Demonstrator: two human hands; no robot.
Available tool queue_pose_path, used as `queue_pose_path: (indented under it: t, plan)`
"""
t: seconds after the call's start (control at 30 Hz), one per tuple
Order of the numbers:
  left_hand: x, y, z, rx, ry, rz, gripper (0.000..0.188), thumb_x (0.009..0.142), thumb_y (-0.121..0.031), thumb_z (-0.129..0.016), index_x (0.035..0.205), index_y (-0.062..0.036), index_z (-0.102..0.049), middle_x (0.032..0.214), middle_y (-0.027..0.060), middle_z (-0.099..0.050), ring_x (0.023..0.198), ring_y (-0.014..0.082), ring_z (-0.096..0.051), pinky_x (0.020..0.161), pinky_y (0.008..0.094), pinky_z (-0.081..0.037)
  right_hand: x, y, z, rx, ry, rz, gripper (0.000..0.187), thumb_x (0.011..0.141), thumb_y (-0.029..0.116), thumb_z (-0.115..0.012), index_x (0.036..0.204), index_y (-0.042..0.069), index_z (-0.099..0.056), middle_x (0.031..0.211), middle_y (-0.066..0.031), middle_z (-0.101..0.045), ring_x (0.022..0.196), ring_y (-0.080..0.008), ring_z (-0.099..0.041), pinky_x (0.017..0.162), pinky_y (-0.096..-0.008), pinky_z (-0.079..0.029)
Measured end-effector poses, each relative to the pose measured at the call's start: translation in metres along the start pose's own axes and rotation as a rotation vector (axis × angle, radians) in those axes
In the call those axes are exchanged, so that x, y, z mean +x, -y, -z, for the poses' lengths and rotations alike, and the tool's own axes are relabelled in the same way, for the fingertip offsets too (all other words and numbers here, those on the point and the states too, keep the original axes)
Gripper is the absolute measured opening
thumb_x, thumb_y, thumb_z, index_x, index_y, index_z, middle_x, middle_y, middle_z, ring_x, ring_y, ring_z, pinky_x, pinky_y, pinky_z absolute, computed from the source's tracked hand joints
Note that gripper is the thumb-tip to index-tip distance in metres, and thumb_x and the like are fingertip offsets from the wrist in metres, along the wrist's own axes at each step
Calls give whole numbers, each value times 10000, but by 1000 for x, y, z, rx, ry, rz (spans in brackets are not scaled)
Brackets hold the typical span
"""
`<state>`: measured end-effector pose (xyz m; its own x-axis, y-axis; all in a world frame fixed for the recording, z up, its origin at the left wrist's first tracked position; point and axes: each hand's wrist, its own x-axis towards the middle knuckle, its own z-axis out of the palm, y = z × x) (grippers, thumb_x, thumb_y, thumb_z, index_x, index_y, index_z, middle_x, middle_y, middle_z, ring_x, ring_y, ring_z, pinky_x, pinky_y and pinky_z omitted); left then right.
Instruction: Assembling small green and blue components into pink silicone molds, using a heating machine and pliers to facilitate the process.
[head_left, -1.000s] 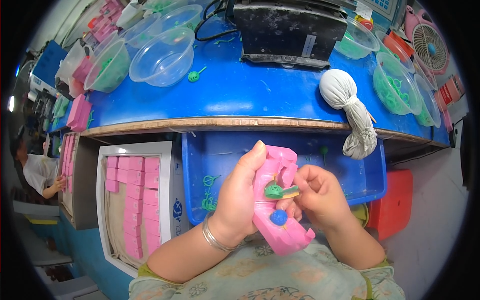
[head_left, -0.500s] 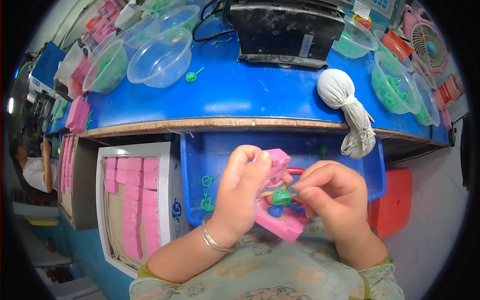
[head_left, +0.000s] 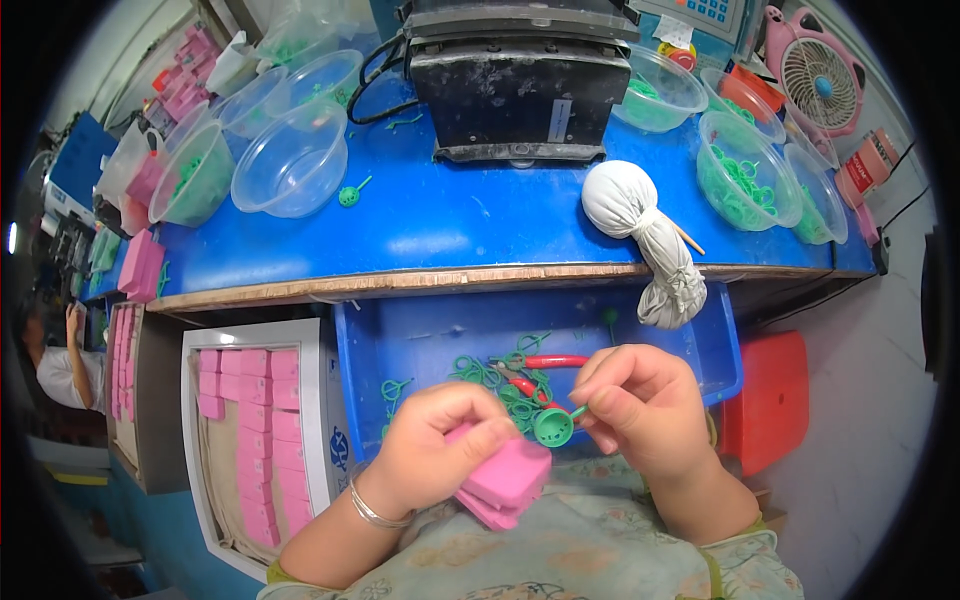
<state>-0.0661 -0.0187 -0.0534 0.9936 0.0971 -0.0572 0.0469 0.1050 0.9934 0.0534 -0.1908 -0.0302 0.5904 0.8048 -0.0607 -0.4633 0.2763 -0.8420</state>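
My left hand (head_left: 430,440) is closed round a pink plastic case (head_left: 515,475), its two halves folded nearly together. To its right, my right hand (head_left: 645,400) pinches the thin stem of a small green plastic strainer-like cup (head_left: 553,428) with holes in it. The cup hangs just beside the case, over the near edge of a blue tray (head_left: 365,345). Behind it in the tray lie red-handled cutting pliers (head_left: 555,361) among several green plastic loops (head_left: 480,373).
A white cloth bundle (head_left: 620,200) droops over the wooden table edge. Clear bowls (head_left: 290,165), some with green pieces, stand left and right of a black machine (head_left: 515,105). A white-framed box (head_left: 325,420) of pink blocks is at left; a red bin (head_left: 770,400) at right.
The pink case, spread apart before with a blue ball and yellow piece showing, is now folded over. My right hand has drawn the green cup away from it. The view has shifted slightly.
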Motion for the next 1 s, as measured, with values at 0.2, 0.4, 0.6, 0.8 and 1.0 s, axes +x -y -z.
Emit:
queue_pose_path:
  t: [0.2,0.4,0.6,0.8,1.0]
  plan:
    - [-6,-11,-8,-221,85,65,365,845,-78,-583,1158,80,-482,958,172,-643,897,222,-642,756,305,-518,-5,3,-7,-250,-57,119,90,833,62,-630,866,-21,-619,745,-61,-590,594,-66,-508,508,-183,-396]
    - [-2,-16,-14,-48,41,-63,380,819,-32,-605,1175,58,-506,977,166,-635,842,213,-652,730,304,-523,-5,2,-7,-410,-28,196,66,808,55,-649,827,-7,-636,788,-77,-630,656,-92,-547,563,-214,-429]
    - [-3,-18,-15,16,-4,-34,359,782,-62,-663,1128,-10,-584,971,106,-654,859,170,-628,761,276,-484,-5,2,-7,-454,-29,219,69,800,56,-659,832,-3,-644,787,-81,-631,651,-96,-545,566,-221,-429]
    - [-3,-15,-17,-59,16,-34,418,784,-15,-650,1184,17,-534,991,104,-641,881,156,-624,773,279,-488,-6,4,-6,-500,-16,264,75,805,54,-654,842,-10,-640,781,-77,-618,642,-90,-537,554,-215,-422]
    - [-4,-11,-13,-265,85,-44,499,785,42,-631,1245,33,-437,1077,115,-582,902,172,-620,801,283,-496,-5,1,-5,-354,-24,132,71,829,47,-630,847,-21,-631,798,-66,-595,677,-73,-544,576,-202,-435]
